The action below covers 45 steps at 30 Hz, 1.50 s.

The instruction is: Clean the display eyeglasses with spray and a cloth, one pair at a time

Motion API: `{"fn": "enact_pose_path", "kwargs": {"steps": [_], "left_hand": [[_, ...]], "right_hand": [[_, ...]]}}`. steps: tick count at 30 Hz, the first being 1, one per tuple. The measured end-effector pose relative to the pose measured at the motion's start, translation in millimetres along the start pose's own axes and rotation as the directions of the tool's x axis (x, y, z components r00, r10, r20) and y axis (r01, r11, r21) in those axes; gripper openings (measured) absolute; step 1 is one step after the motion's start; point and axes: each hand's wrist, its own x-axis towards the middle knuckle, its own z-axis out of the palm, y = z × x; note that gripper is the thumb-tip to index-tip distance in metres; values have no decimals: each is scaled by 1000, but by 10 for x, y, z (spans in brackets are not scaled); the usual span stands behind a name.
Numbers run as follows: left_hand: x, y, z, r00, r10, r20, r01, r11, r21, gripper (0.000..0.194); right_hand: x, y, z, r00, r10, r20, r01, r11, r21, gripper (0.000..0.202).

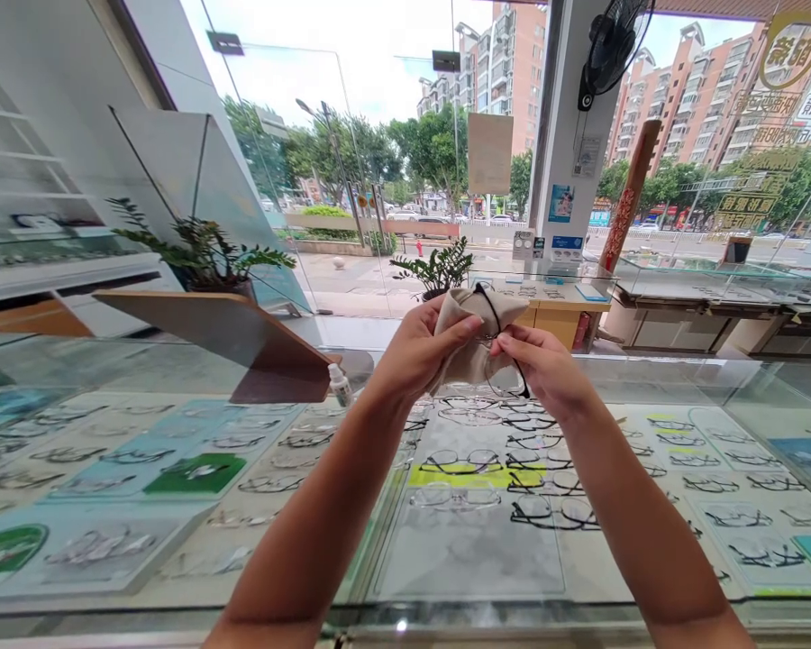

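Observation:
Above the glass counter, both arms stretch forward and the hands meet around a pair of eyeglasses [506, 377] with thin dark frames. My left hand [423, 347] is closed on a beige cleaning cloth [463, 361], its thumb pressing on top. The cloth is folded about part of the glasses, and one dark temple arm crosses over it. With thumb and fingers, my right hand [539, 361] pinches the frame near its middle. One clear lens hangs below the right fingers; the other lens is hidden by the cloth.
Beneath the hands, the glass display counter [473, 559] holds rows of eyeglasses. A small white spray bottle [339, 386] stands on it, beside a tilted brown-edged board [243, 338]. Potted plants [436, 270] and another display case [716, 279] are farther back, before large windows.

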Motion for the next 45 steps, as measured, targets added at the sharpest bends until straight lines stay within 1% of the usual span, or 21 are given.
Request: {"fn": "enact_pose_path", "kwargs": {"steps": [3,4,6,10,13,18,20,22,23,25,28,31,33,35,36,38,41,45], "left_hand": [[-8,5,-17,991,-34,128,37,999,-21,44],[-10,-1,-14,988,-36,149,40,999,-24,44],[-14,-21,2,988,-24,153,29,999,-31,42],[-22,-64,61,997,35,70,-33,999,-34,43],[-33,-80,102,995,100,-2,-100,994,33,43],[-46,-105,146,969,219,-117,-201,969,146,49],[-41,-112,157,950,262,-169,-231,955,184,54],[-30,-104,155,941,278,-191,-238,949,207,58],[-23,-93,144,946,267,-183,-228,951,210,60],[-11,-57,99,968,214,-131,-185,962,201,61],[-6,17,-18,994,107,1,-106,977,184,58],[-19,74,-131,989,50,138,-77,978,192,49],[-31,85,-163,978,37,207,-77,979,190,41],[-38,70,-148,970,39,242,-82,982,172,35],[-39,54,-125,969,48,242,-89,983,159,35],[-37,13,-61,974,79,214,-108,985,132,37],[-31,-46,37,983,136,121,-149,983,107,42],[-39,-81,109,976,218,9,-216,961,174,41]], "right_hand": [[-11,-25,5,999,39,17,-40,997,69,31],[-14,-29,11,998,49,26,-51,995,86,31],[-20,-27,19,997,59,39,-63,992,110,31],[-27,-14,15,997,70,46,-76,987,141,30],[-39,-18,11,994,78,79,-89,985,149,30],[-66,-38,47,990,78,118,-90,991,102,30],[-70,-40,63,991,69,112,-79,993,86,31],[-67,-42,68,994,56,94,-62,996,64,31],[-65,-44,65,995,51,82,-55,997,54,31],[-59,-52,50,997,51,58,-54,997,47,30],[-54,-70,14,997,71,33,-72,996,50,29],[-57,-90,-9,996,86,31,-87,995,57,29],[-65,-104,-8,996,84,34,-87,994,66,29],[-73,-117,6,996,82,35,-84,993,80,28],[-77,-123,16,996,80,34,-83,993,86,27],[-80,-126,40,996,75,37,-78,992,95,26],[-79,-105,77,996,70,48,-75,991,110,27],[-81,-59,119,996,76,55,-84,985,153,29]]}}
